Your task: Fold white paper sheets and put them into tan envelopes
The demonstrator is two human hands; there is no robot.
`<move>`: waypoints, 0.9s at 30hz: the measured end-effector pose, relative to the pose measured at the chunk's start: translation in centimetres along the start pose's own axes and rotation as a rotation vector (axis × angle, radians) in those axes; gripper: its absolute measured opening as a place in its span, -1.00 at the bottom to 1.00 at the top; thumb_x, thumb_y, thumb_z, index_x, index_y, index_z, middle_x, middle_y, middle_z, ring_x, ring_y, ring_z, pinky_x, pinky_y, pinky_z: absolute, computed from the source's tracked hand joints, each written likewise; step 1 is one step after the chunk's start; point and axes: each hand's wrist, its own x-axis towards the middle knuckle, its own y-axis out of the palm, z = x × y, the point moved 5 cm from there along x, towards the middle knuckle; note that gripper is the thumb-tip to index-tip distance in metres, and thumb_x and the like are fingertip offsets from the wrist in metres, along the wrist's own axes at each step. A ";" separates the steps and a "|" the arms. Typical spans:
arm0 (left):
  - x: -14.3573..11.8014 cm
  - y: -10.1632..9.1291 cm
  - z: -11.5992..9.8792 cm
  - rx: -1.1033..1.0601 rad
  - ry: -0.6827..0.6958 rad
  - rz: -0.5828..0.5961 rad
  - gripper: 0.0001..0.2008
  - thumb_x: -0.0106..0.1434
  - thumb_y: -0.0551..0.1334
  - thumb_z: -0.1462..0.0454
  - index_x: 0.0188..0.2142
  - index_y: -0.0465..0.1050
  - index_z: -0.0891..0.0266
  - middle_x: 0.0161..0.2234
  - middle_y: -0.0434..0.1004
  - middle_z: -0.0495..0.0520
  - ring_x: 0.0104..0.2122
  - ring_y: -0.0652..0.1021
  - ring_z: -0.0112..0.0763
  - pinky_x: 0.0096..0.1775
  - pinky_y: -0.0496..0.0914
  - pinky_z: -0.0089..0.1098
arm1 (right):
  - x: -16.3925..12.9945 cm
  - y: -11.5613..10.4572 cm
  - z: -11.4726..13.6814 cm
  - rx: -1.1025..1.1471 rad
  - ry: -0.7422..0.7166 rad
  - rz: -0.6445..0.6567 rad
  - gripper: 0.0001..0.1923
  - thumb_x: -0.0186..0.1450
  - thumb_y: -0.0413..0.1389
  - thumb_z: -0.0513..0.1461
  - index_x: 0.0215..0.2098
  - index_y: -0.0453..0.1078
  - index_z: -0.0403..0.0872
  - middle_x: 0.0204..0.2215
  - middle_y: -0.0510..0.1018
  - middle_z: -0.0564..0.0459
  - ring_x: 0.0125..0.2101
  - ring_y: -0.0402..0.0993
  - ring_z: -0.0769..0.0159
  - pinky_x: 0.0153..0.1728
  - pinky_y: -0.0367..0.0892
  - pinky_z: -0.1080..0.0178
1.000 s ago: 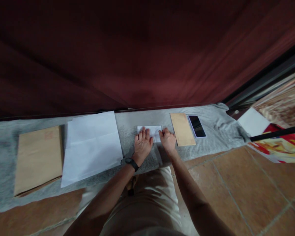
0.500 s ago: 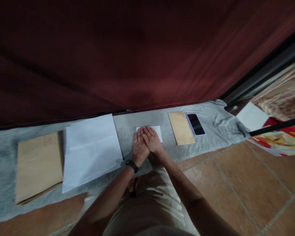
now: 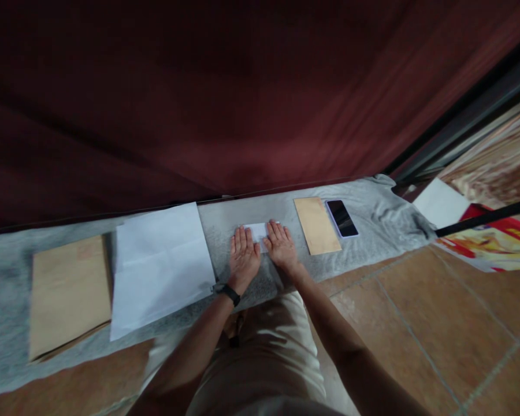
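Both hands are lying flat, fingers spread, on a small folded white paper (image 3: 258, 231) near the middle of the grey cloth (image 3: 372, 231), the left hand (image 3: 243, 258) and right hand (image 3: 281, 247) pressing side by side and covering most of it. A black watch (image 3: 229, 293) is circling the left wrist. White sheets (image 3: 160, 263) and a brown envelope (image 3: 67, 292) are lying toward the cloth's left end; a smaller envelope (image 3: 316, 225) and phone (image 3: 342, 218) are resting toward its right end.

Dim, soft scene, brighter at right, edges warped
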 end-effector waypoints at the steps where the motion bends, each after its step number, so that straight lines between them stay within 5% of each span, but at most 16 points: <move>1: -0.1 -0.1 0.2 0.004 -0.004 -0.008 -0.38 0.47 -0.06 0.22 0.42 0.01 0.52 0.44 -0.06 0.43 0.45 0.01 -0.04 0.39 0.02 0.06 | -0.2 -0.1 -0.4 -0.011 0.010 -0.006 -0.39 0.55 -0.15 -0.07 0.46 0.04 -0.19 0.45 0.07 -0.13 0.44 -0.01 0.06 0.42 -0.10 -0.04; 11: -0.3 -0.3 0.6 0.002 0.003 -0.046 -0.37 0.47 -0.04 0.17 0.42 0.03 0.48 0.43 0.00 0.43 0.44 0.07 -0.04 0.38 0.05 0.06 | -1.7 -1.2 -3.0 -0.039 0.062 -0.058 -0.42 0.54 -0.14 -0.12 0.45 0.07 -0.20 0.42 0.14 -0.19 0.42 0.03 0.06 0.39 -0.04 -0.09; 16: -0.2 -0.3 0.6 0.001 -0.015 -0.039 -0.36 0.46 -0.03 0.15 0.42 0.02 0.47 0.43 0.03 0.42 0.44 0.07 -0.04 0.38 0.05 0.07 | -1.2 -1.4 -0.2 0.040 0.049 -0.133 -0.41 0.52 -0.15 -0.17 0.44 0.06 -0.26 0.44 0.09 -0.25 0.43 0.00 0.05 0.39 -0.03 -0.09; 21: 0.0 -0.5 0.5 0.052 -0.039 0.051 -0.38 0.44 -0.04 0.22 0.40 0.07 0.50 0.43 0.03 0.41 0.44 0.08 -0.06 0.39 0.04 0.01 | -0.7 0.0 3.4 0.103 -0.049 -0.008 -0.44 0.53 -0.17 -0.15 0.41 0.15 -0.23 0.42 0.17 -0.17 0.43 0.03 0.16 0.41 -0.02 0.04; 27: -0.1 -0.7 0.3 0.058 -0.024 0.026 -0.37 0.45 -0.04 0.19 0.40 0.05 0.55 0.43 0.00 0.45 0.44 0.08 -0.04 0.39 0.02 0.03 | -1.5 0.4 1.7 0.043 0.022 -0.010 -0.44 0.54 -0.16 -0.12 0.43 0.13 -0.14 0.42 0.16 -0.12 0.42 0.05 0.13 0.41 -0.05 0.00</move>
